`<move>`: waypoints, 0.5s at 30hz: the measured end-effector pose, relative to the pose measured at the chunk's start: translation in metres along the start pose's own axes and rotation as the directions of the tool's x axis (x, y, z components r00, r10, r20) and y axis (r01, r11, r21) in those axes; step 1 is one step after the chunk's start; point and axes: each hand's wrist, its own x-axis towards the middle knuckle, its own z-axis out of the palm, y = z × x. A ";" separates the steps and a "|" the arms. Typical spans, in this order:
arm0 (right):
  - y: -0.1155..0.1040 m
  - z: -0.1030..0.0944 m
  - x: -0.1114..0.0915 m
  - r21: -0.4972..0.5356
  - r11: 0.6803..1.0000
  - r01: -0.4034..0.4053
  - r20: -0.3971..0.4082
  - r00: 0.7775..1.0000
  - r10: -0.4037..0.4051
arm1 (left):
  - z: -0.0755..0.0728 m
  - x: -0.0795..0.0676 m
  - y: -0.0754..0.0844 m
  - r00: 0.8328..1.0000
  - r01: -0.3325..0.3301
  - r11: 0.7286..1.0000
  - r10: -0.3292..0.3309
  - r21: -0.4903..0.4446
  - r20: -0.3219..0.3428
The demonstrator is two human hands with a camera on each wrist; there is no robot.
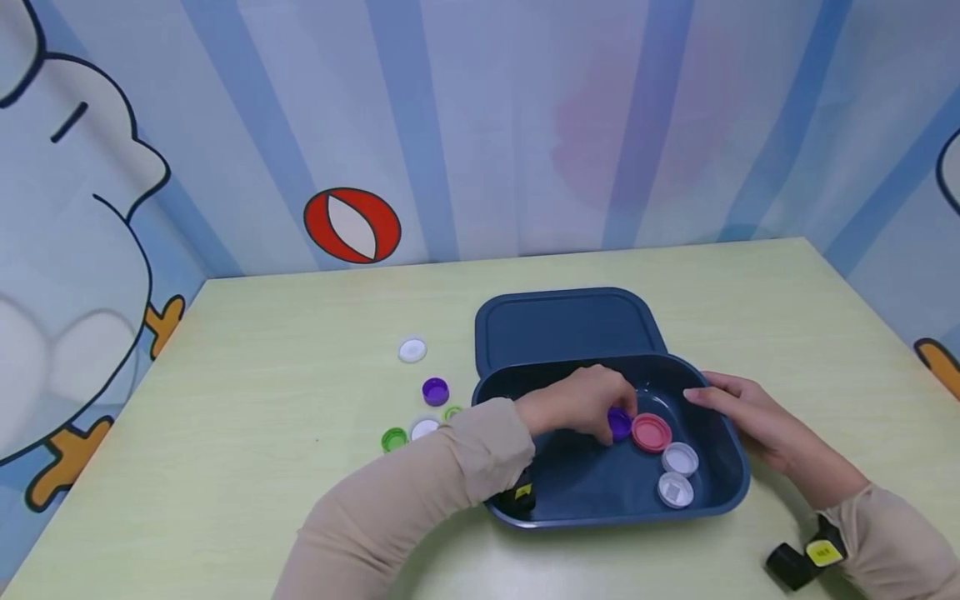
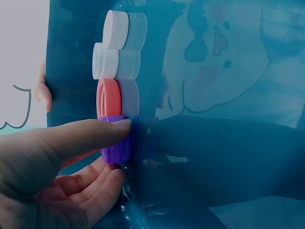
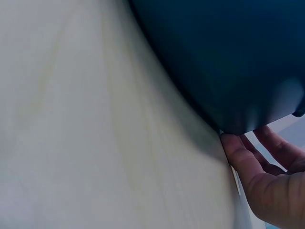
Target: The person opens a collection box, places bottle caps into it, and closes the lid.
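Inside the dark blue plastic box (image 1: 592, 496), my left hand (image 1: 588, 402) pinches a purple bottle cap (image 1: 619, 425) between thumb and fingers. That cap stands on its edge in the left wrist view, right against a pink cap (image 2: 109, 98). Beyond the pink one, two white caps (image 1: 680, 459) (image 2: 116, 29) continue the row along the box's right part. My right hand (image 1: 761, 425) holds the box at its right end, thumb over the rim and fingers outside. In the right wrist view its fingertips (image 3: 231, 141) meet the outer wall.
Behind the box lies its flat blue lid (image 1: 566, 331), partly overlapped by it. Left of the box, loose caps rest on the table: a white one (image 1: 412, 350), a purple one (image 1: 436, 392), a green one (image 1: 393, 439) and others partly behind the left sleeve (image 1: 420, 492).
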 end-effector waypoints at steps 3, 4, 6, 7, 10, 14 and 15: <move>0.000 0.000 0.000 -0.012 1.000 0.001 -0.003 1.000 -0.001 | 0.000 0.000 0.001 1.000 -0.005 1.000 0.005 0.011 0.003; 0.000 0.000 0.000 -0.015 1.000 0.000 -0.003 1.000 0.000 | 0.000 0.000 0.001 1.000 -0.006 1.000 0.006 0.014 0.005; 0.000 0.000 0.001 -0.017 1.000 -0.001 -0.003 1.000 0.001 | -0.001 -0.001 0.002 1.000 -0.006 1.000 0.006 0.017 0.007; 0.000 0.000 0.001 -0.017 1.000 -0.001 -0.003 1.000 0.001 | -0.001 -0.001 0.002 1.000 -0.007 1.000 0.007 0.020 0.008; 0.000 0.000 0.001 -0.010 1.000 0.001 0.000 1.000 -0.001 | -0.001 -0.001 0.002 1.000 -0.008 1.000 0.008 0.022 0.005; 0.001 0.000 0.001 -0.003 1.000 0.004 0.003 1.000 -0.004 | -0.001 -0.002 0.002 1.000 -0.014 0.999 0.014 0.031 -0.006; 0.002 0.000 0.001 -0.002 1.000 0.006 0.004 1.000 -0.006 | -0.002 -0.002 0.002 1.000 -0.016 0.999 0.016 0.034 -0.009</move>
